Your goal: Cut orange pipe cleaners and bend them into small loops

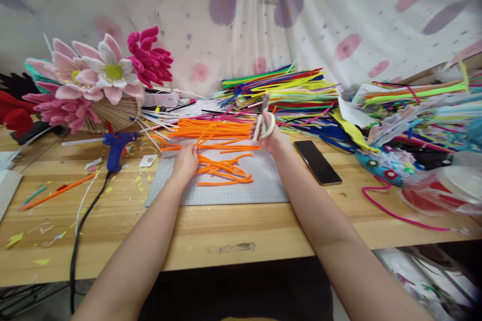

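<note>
My left hand (186,161) is closed on an orange pipe cleaner (206,133) bent into a loop, just above the left part of a grey cutting mat (165,188). Scissors (268,126) with white handles are in my right hand (274,139), their blades pointing away from me. Beyond my hands lies a thick bundle of orange pipe cleaners (214,129). Several shorter orange pieces (226,168) are scattered across the mat between my forearms, some crossing each other.
A black phone (317,162) lies right of the mat. To the left stand a blue glue gun (116,149) with a trailing cord and a basket of fuzzy flowers (113,71). Coloured pipe cleaners (297,91) are piled at the back. A clear-wrapped roll (440,188) sits at right.
</note>
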A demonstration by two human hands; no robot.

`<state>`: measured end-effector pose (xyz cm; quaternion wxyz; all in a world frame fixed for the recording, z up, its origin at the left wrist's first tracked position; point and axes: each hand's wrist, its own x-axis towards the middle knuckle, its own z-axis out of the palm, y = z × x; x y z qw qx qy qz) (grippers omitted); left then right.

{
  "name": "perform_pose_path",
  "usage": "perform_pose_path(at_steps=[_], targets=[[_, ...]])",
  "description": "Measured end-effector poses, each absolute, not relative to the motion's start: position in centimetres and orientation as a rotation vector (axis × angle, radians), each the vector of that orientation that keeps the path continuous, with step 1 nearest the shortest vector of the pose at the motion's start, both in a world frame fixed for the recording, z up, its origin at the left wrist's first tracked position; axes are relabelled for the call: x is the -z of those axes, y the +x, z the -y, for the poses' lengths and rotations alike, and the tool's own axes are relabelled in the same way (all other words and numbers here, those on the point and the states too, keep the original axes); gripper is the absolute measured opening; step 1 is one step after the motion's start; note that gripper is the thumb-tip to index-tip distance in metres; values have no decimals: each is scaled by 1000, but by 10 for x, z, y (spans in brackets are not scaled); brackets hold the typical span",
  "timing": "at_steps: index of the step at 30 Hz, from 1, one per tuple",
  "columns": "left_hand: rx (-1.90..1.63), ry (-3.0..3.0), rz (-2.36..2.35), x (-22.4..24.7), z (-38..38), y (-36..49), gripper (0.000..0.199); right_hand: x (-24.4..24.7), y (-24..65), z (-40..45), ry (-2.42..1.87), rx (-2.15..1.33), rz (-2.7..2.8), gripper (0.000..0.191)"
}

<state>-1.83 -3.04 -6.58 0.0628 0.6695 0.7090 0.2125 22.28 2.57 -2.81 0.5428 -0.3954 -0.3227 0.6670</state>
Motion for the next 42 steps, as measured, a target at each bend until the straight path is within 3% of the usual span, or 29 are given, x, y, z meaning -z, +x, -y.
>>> perform_pose_path(at_steps=[5, 9, 19, 42], targets=[[-677, 1981, -2146, 67, 29, -20, 30, 39, 199, -1, -563, -2455, 949, 68], [-750, 1944, -2121, 67, 29, -20, 31, 53, 186, 6, -436, -2677, 918, 75], [-798, 2136, -1817, 64, 34, -3, 28, 53, 187, 4, -415, -2473, 729, 83], [-628, 2211, -1736, 64, 36, 4, 27, 53, 188, 0, -455, -2365, 773, 83]])
